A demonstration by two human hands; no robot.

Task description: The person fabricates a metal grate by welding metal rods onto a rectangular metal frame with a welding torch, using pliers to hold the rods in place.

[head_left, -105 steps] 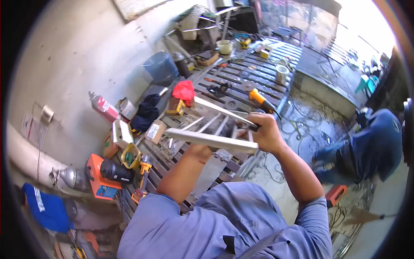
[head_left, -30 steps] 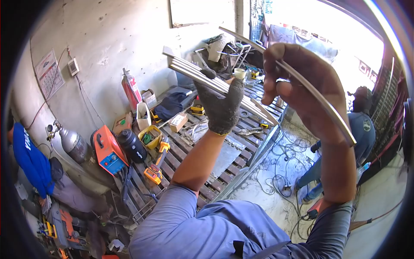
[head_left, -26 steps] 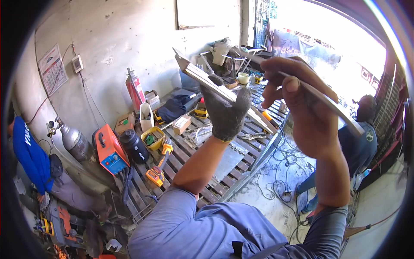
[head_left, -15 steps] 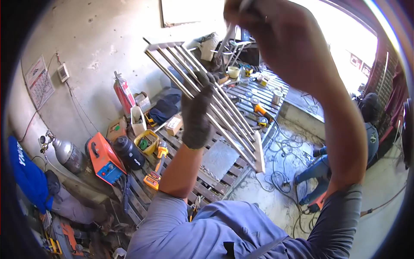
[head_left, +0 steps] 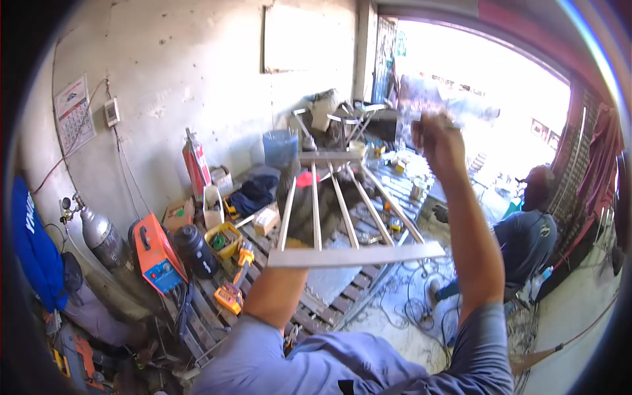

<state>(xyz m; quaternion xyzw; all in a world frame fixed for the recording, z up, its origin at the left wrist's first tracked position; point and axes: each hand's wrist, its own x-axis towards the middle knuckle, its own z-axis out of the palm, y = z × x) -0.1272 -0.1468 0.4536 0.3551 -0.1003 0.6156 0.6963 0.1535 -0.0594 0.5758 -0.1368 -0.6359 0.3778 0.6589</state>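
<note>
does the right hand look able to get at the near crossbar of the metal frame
Probably yes: the right hand is raised in open air beside the metal frame, with nothing between it and the near crossbar. It is blurred, so whether it already holds something is unclear.

I see my gloved left hand (head_left: 299, 201) gripping a metal frame (head_left: 355, 255) of parallel rods set between two flat end bars, held up nearly level above the slatted tabletop (head_left: 329, 306). My bare right hand (head_left: 440, 141) is raised beside the frame's far right side, too blurred to tell whether its fingers close on anything. Near the wall at left are an orange welder (head_left: 156, 253), a grey gas cylinder (head_left: 102, 238) and a red fire extinguisher (head_left: 196, 164). At right, a person in blue (head_left: 526, 237) crouches on the floor.
</note>
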